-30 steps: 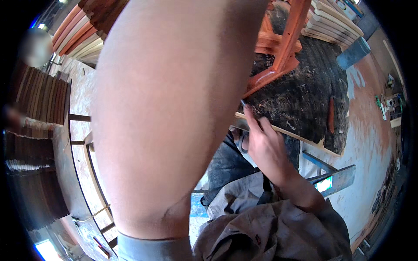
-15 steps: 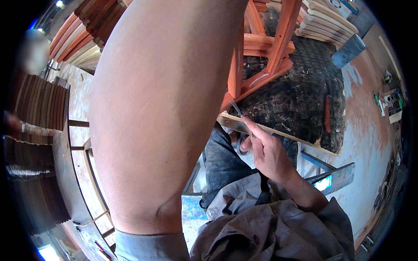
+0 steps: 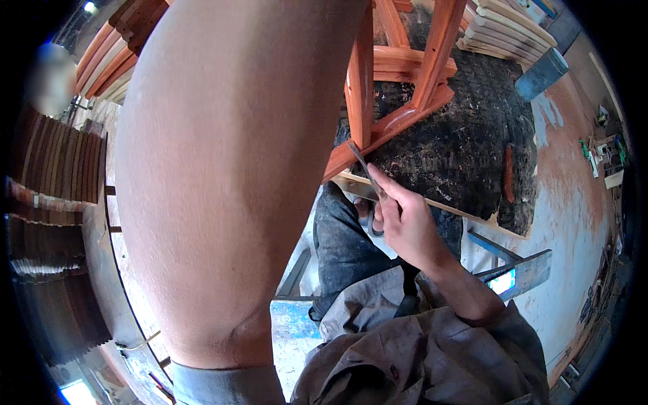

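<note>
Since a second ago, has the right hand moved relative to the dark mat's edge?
Yes. The right hand, holding scissors, has dropped back from the dark mat edge toward the body; the scissor tip now meets the red wooden frame.

This looks like a woodworking shop: a red-stained wooden frame (image 3: pixel 398 88) stands on a dark, grimy mat (image 3: pixel 466 142), stacks of slats (image 3: pixel 57 158) fill the left side, pale boards (image 3: pixel 506 27) lie beyond, and the paint-smeared floor (image 3: pixel 574 202) holds what may be tools.
</note>
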